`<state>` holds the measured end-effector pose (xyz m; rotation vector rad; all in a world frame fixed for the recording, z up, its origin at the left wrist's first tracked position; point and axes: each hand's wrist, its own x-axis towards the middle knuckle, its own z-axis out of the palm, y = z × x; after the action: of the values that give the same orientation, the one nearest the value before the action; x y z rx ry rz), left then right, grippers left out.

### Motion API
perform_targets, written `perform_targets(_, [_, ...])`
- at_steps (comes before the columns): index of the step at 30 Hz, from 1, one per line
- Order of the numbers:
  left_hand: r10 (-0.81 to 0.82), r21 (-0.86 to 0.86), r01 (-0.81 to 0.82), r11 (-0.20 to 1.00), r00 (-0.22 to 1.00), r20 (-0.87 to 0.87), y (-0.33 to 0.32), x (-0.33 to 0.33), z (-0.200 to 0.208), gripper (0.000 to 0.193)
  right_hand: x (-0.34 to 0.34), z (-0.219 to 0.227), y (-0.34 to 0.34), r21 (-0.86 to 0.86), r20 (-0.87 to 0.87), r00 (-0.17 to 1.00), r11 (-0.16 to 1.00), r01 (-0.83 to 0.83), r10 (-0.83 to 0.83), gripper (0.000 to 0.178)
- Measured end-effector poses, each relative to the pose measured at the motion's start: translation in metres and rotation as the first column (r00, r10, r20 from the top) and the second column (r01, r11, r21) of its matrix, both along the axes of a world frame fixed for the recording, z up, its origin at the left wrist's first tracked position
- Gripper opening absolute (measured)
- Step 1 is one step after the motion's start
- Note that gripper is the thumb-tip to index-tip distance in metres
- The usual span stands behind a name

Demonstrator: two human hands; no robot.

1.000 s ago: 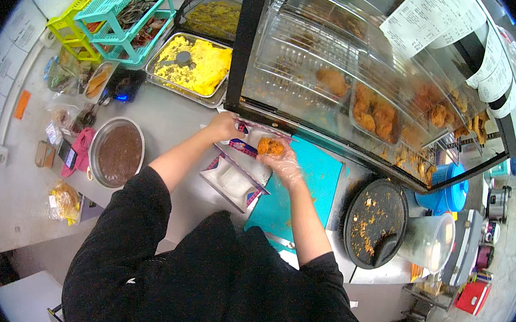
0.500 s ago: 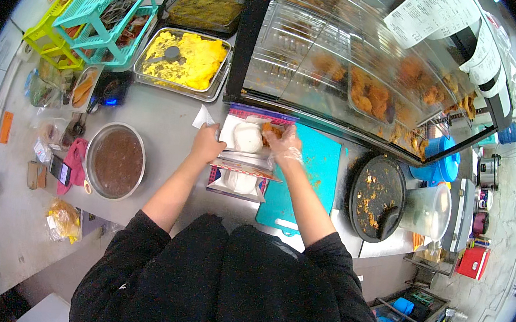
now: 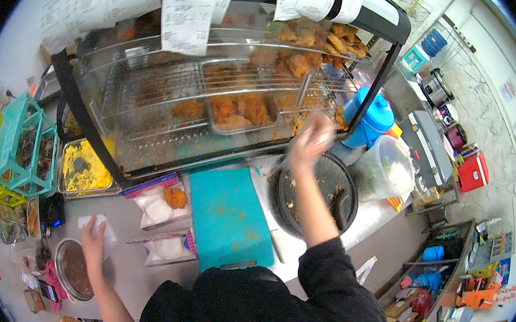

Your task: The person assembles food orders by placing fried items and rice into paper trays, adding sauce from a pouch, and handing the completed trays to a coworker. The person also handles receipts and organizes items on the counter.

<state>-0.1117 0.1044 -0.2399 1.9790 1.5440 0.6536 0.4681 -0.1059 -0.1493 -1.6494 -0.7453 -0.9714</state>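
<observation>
A worker in black sleeves [image 3: 343,274] stands at a metal bench [image 3: 127,273], arms spread wide over two open boxes beside a turquoise cutting board [image 3: 227,211]. The nearer box [image 3: 189,244] shows only white contents; in the farther box [image 3: 152,184], a crumbed orange-brown piece [image 3: 175,197] lies at the right of a white mound. Off to the left, the left hand [image 3: 93,241] is over a white sheet [image 3: 109,241] near a steel bowl [image 3: 59,252] of brown contents; whether its fingers pinch the sheet or merely touch it cannot be told. The right hand [image 3: 314,138], blurred and seemingly gloved in clear film, is raised above the far edge of a round black tray [image 3: 346,173], its fingers too smeared to read. Filling the boxes appears to be the step in hand, with the nearer one lacking a piece; the next move seems to call for a secure hold on one. More fried pieces [image 3: 241,109] sit behind, inside a glass-fronted cabinet [image 3: 89,118] hung with printed slips [image 3: 189,9]. Beyond its right end stands a blue lidded container [image 3: 373,113].
</observation>
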Motion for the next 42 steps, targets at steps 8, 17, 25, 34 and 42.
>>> perform_targets(8, [0.235, 0.021, -0.235, 0.972, 0.972, 0.029, -0.093, -0.008, 0.060, 0.048, 0.185, 0.086, 0.078, -0.739, -0.253, 0.936, 0.575, -0.351, 0.246, 0.053])
perform_targets(17, [0.338, -0.057, -0.358, 0.932, 0.916, -0.216, -0.164, -0.045, 0.045, 0.049, 0.215, 0.035, 0.020, 0.788, -0.226, -0.140, 0.096, -0.608, 0.964, 0.048])
perform_targets(25, [-0.094, -0.313, -0.039, 0.949, 0.912, -0.399, -0.130, -0.016, 0.004, 0.076, 0.012, -0.012, -0.083, 0.688, -0.659, -0.636, -0.020, -0.726, 0.402, 0.071])
perform_targets(34, [-0.269, -0.223, 0.210, 0.952, 0.922, -0.280, -0.111, 0.035, -0.043, 0.066, -0.331, -0.134, -0.026, 0.625, -0.767, -0.455, 0.367, -0.689, 0.452, 0.060])
perform_targets(42, [-0.305, -0.208, 0.287, 0.935, 0.951, -0.057, -0.109, 0.007, -0.066, 0.057, -0.378, -0.161, -0.013, 0.277, -0.866, 0.073, 0.596, -0.753, 0.495, 0.058])
